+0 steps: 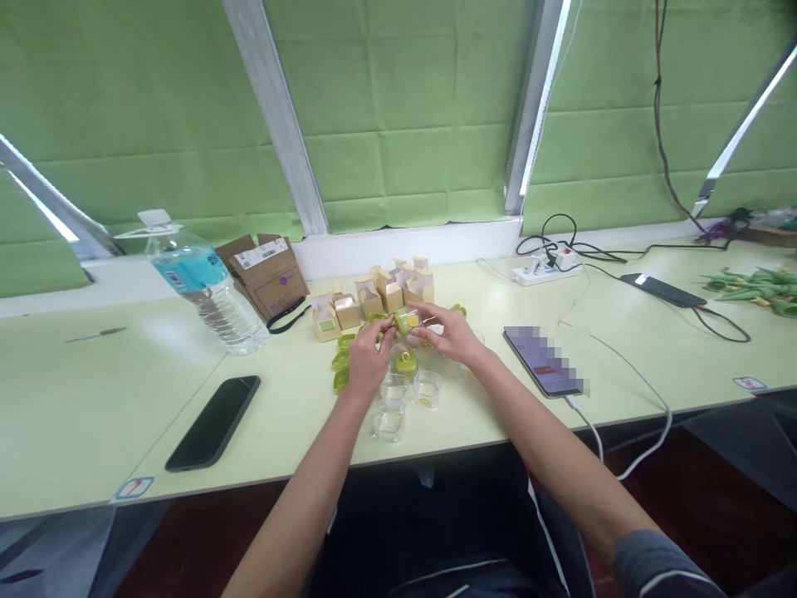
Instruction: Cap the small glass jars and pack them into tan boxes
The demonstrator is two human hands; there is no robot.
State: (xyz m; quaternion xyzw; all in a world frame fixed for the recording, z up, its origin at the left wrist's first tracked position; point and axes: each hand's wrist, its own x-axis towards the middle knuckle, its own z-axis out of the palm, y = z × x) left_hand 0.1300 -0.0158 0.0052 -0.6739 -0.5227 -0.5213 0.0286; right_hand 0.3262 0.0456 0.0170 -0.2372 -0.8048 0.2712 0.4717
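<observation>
Both hands meet over the middle of the table around a small clear container with a green lid, tilted on its side. My left hand pinches the green lid end. My right hand wraps its fingers round the clear body. Just below them stands another green-lidded container with a loop on top. Nearer the front edge are several clear cups with small yellow marks. Loose green lids lie in a row beside my left hand, and more green pieces are partly hidden behind the hands.
Several small open cartons stand behind the hands. To the left are a large water bottle, a brown cardboard box and a black phone. On the right lie a charging phone, cables, a power strip and green plant-like pieces.
</observation>
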